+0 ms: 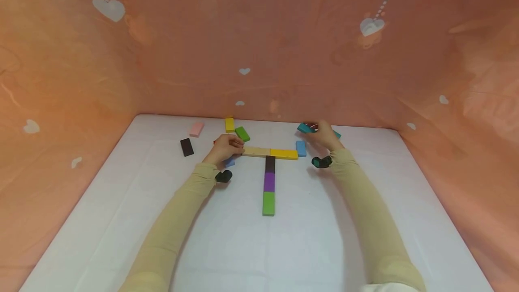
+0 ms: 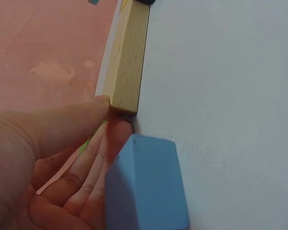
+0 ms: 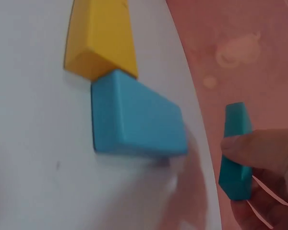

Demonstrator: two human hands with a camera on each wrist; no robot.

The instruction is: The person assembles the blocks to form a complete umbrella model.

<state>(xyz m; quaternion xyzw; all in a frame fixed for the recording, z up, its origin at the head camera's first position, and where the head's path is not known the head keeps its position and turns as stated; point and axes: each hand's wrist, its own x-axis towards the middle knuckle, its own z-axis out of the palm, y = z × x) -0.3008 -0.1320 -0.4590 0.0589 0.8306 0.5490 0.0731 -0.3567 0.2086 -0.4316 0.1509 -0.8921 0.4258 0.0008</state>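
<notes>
At the left end of a plain wooden block (image 1: pixel 256 151), my left hand (image 1: pixel 226 148) pinches its corner between thumb and fingertip. That block (image 2: pixel 127 62) lies flat in line with a yellow block (image 1: pixel 284 154). Off the table, my right hand (image 1: pixel 323 135) grips a teal block (image 3: pixel 236 153) between thumb and fingers. Below it a light blue block (image 3: pixel 139 117) stands on the table, its corner against the yellow block's end. From the middle of the row, a dark block (image 1: pixel 270 164), a purple block (image 1: pixel 269 182) and a green block (image 1: pixel 268 203) run toward me.
Loose at the back left lie a pink block (image 1: pixel 196 129), a dark brown block (image 1: pixel 187 147), a yellow block (image 1: pixel 229 125) and a green block (image 1: pixel 243 134). A blue block (image 2: pixel 149 187) stands beside my left hand. Another teal block (image 1: pixel 337 134) shows behind my right hand.
</notes>
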